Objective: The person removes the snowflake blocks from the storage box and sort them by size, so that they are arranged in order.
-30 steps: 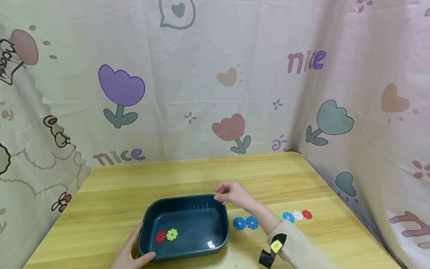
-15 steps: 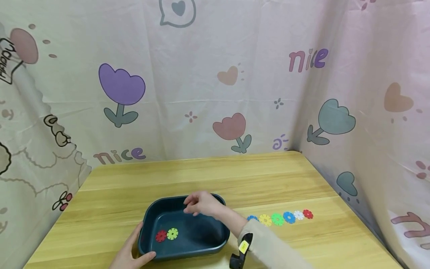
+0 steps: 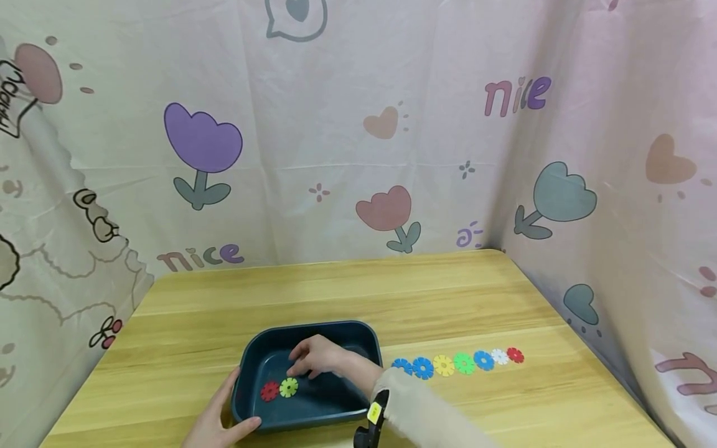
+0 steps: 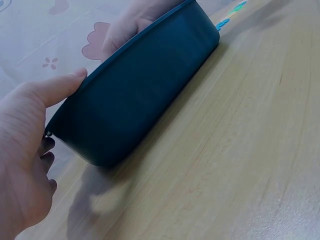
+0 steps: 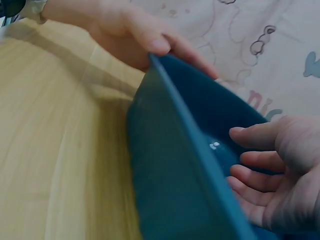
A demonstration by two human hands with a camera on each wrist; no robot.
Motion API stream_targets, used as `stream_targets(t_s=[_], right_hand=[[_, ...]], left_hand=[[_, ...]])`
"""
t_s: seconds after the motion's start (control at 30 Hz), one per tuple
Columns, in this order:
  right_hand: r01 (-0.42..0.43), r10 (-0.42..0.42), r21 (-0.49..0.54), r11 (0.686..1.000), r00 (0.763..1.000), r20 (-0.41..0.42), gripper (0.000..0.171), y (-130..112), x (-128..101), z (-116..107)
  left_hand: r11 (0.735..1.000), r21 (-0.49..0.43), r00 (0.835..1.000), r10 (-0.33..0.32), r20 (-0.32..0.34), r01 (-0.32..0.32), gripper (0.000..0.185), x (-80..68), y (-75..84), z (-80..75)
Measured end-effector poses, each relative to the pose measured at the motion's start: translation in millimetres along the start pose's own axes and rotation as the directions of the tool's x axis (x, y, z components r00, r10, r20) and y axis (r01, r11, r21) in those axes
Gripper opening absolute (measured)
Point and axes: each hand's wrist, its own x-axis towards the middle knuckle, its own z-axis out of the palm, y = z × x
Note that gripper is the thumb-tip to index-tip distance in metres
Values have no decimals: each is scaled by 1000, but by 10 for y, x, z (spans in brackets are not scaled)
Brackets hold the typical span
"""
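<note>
From the head view, a pale wooden counter (image 3: 347, 292) stands in a corner hung with pinkish cloth (image 3: 347, 124) printed with tulips, hearts and the word "nice". A dark blue plastic tray (image 3: 370, 339) sits near the front edge. Inside it lie a red flower-shaped disc (image 3: 269, 391) and a yellow-green disc (image 3: 288, 387), touching side by side. To the right of the tray, on the bare wood, runs a row of discs (image 3: 456, 364): two blue, yellow, green, blue, white, red, edge to edge. The left hand (image 3: 215, 420) grips the tray's near left corner, thumb along the front wall and fingers up the left side. The right hand (image 3: 316, 358), in a cream sleeve (image 3: 426, 417), reaches down into the tray, fingers loosely bent just above the yellow-green disc; whether it pinches anything I cannot tell.

The left wrist view shows the tray's outer wall (image 4: 145, 100) close up on the wood grain, the left hand (image 4: 25, 150) with its thumb laid on the rim and fingers curled behind the corner.

The right wrist view looks along the tray's rim (image 5: 190, 145). The right hand (image 5: 272, 175) hangs inside with fingers relaxed and slightly spread, nothing seen between them. The left hand (image 5: 130, 35) clasps the far corner.
</note>
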Motion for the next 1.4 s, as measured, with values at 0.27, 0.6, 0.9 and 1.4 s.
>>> stream_targets(t_s=[0.27, 0.6, 0.9, 1.4], right_hand=[[21, -24, -109, 994, 999, -24, 20, 41, 33, 90], [78, -75, -393, 916, 997, 25, 23, 46, 71, 154], [125, -121, -614, 779, 991, 47, 21, 46, 52, 158], [172, -187, -326, 930, 982, -15, 10, 5, -84, -62]], left_hand=[[1000, -13, 1000, -8, 12, 8, 100, 9, 2, -10], [1000, -1, 1000, 9, 3, -9, 98, -17, -18, -24], [1000, -2, 1000, 17, 21, -17, 97, 9, -1, -24], [998, -68, 1000, 14, 9, -14, 99, 38, -68, 6]])
